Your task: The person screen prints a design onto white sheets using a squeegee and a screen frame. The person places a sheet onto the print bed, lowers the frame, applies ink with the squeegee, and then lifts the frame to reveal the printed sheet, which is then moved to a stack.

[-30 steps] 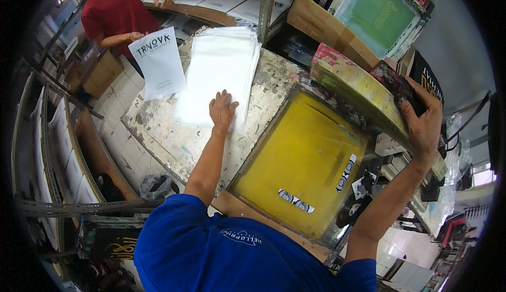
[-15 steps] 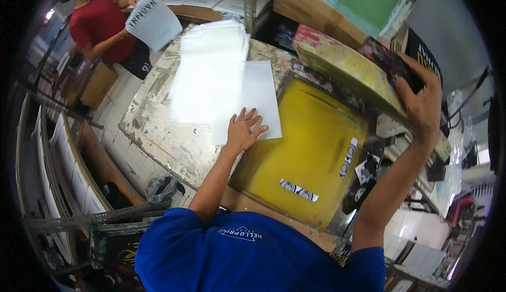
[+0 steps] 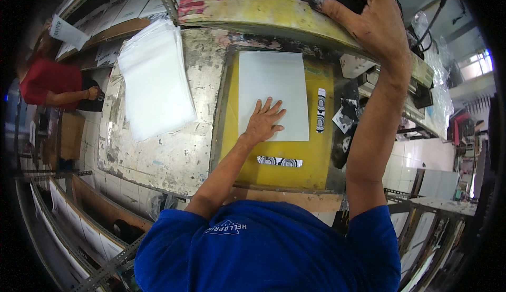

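A white sheet [image 3: 284,75] lies flat on a yellow printing board [image 3: 232,170]. My left hand [image 3: 262,123] rests on the sheet's lower middle, fingers spread. Two short strips with black-and-white patterns, one upright [image 3: 321,110] and one level [image 3: 280,161], are stuck to the board right of and below the sheet. Above the board's far edge, a paint-stained screen-printing frame [image 3: 274,11] is tilted up. My right hand [image 3: 377,20] grips this frame near its right end, with the thumb on the near side; the other fingertips are partly hidden.
A stack of white sheets [image 3: 155,83] lies on the worn, paint-marked table [image 3: 203,149] to the left. Beyond it, a person in a red shirt [image 3: 52,81] stands by shelves holding printed white sheets [image 3: 113,12]. Metal racks [image 3: 100,271] stand at lower left.
My left hand has moved the white sheet rightward from the stack onto the yellow board. My right hand keeps hold of the raised frame. The view has turned.
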